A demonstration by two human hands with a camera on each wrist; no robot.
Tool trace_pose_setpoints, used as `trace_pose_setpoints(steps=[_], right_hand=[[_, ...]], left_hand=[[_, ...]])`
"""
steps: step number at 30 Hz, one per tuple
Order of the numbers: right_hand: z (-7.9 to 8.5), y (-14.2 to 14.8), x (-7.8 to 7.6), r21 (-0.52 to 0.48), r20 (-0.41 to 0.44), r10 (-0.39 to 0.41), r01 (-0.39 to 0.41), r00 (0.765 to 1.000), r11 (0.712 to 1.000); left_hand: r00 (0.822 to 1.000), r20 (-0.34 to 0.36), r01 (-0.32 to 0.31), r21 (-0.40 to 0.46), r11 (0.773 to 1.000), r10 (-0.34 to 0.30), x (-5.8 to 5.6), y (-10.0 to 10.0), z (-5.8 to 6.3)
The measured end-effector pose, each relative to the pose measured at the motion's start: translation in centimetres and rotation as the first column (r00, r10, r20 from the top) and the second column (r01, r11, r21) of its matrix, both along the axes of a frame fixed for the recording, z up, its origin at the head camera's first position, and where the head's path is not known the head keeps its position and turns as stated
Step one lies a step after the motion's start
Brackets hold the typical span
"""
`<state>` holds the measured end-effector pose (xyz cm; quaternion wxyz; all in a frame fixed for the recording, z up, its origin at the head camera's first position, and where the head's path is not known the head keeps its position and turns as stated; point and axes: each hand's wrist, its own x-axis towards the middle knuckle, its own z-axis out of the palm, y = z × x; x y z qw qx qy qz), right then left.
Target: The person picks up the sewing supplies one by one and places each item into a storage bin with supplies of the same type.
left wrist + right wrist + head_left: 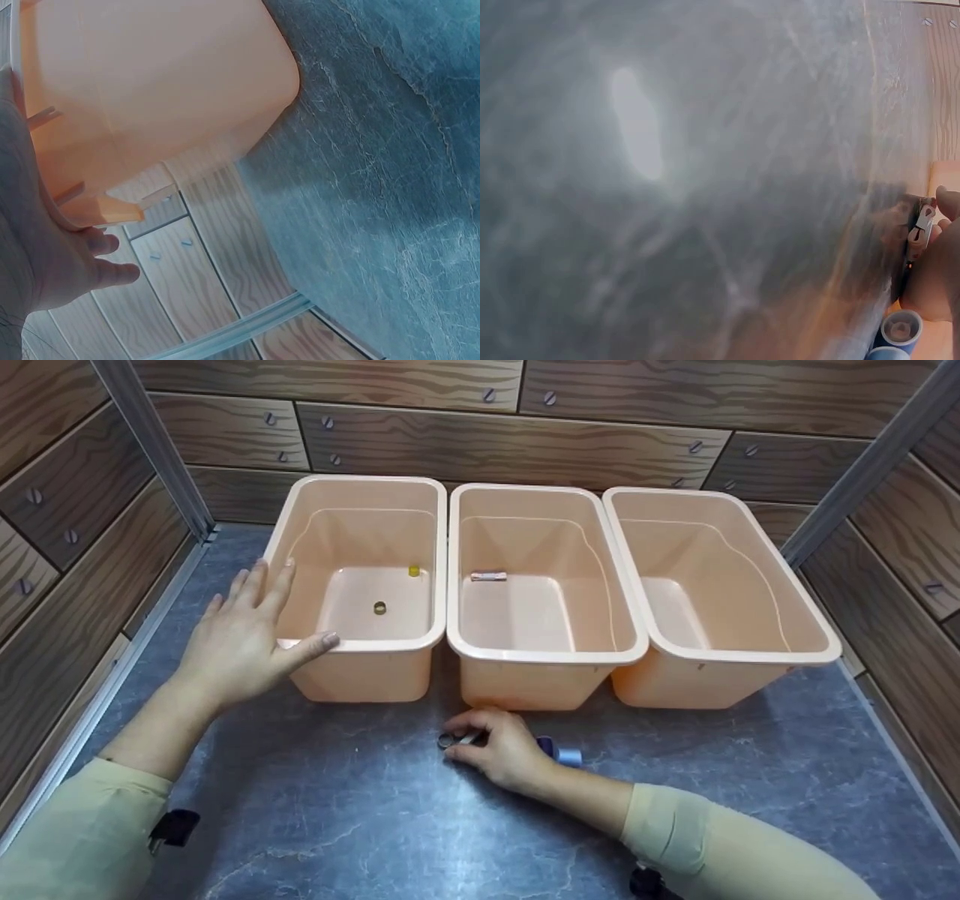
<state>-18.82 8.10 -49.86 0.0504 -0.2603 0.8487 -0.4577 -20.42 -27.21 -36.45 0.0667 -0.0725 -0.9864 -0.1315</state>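
My left hand (pixel 244 641) is at the near left corner of the left peach bin (pixel 360 679), fingers spread and thumb over its front rim. In the left wrist view, its fingers (pixel 116 274) show beside the bin's outer wall. My right hand (pixel 506 750) is low at the table before the middle bin (pixel 525 686). Its thumb and forefinger pinch a small metal piece with a dark ring-shaped end (pixel 445 741). The right wrist view shows a pale, narrow part with a hole (pixel 925 216) by the fingers. Blue cylindrical pieces (pixel 568 757) lie behind that hand, partly hidden.
Inside the left bin are a small yellow piece (pixel 414 571) and a brass-coloured ring (pixel 380 607). A small striped tube (pixel 488 576) lies in the middle bin. The right bin (pixel 675 690) stands beside it. Wood-patterned walls (pixel 510 442) enclose the marbled table (pixel 360 825).
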Motion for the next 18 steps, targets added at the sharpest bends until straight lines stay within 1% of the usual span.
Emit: trace_pose_setpoints(steps=[9, 14, 18], right_hand=[[-0.19, -0.01, -0.07, 0.042, -0.063, 0.004, -0.001, 0.998, 0.999], [-0.23, -0.02, -0.02, 0.045, -0.072, 0.012, -0.009, 0.997, 0.999], [-0.21, 0.04, -0.03, 0.065, -0.080, 0.014, -0.009, 0.997, 0.998]], left_hand=[[1.000, -0.005, 0.000, 0.000, 1.000, 0.000, 0.03, 0.05, 0.03], [1.000, -0.008, 0.000, -0.002, 1.000, 0.000, 0.03, 0.03, 0.01], [1.000, -0.003, -0.002, 0.000, 1.000, 0.002, -0.01, 0.04, 0.02]])
